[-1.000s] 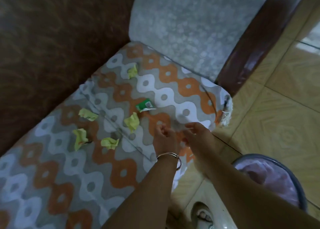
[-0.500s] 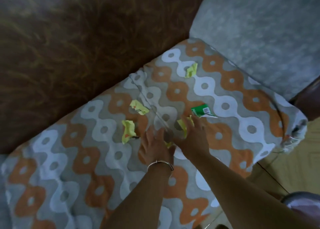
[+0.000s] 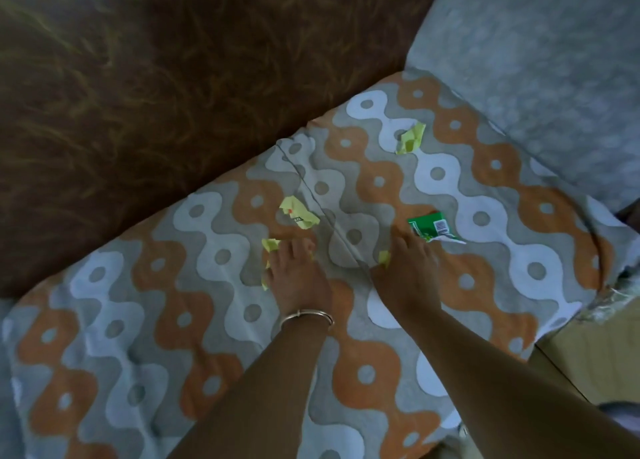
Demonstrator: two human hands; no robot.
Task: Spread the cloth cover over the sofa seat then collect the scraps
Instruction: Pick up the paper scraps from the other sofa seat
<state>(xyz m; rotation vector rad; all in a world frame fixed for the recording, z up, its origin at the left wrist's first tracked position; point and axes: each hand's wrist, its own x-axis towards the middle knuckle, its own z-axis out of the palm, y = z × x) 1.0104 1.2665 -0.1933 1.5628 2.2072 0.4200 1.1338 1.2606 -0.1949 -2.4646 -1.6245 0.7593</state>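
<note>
head view: left hand [image 3: 299, 280], right hand [image 3: 407, 273], grips round yellow scraps [image 3: 270, 244]

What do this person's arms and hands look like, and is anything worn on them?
Both forearms are bare, no sleeves in view. The left hand wears a thin silvery metal bangle at the wrist. The right hand has nothing at its wrist. No gloves; rings on the fingers cannot be told through the blur.

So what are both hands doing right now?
Left hand: over a crumpled yellow scrap; grip unclear.
Right hand: pinches a small yellow scrap.
</note>
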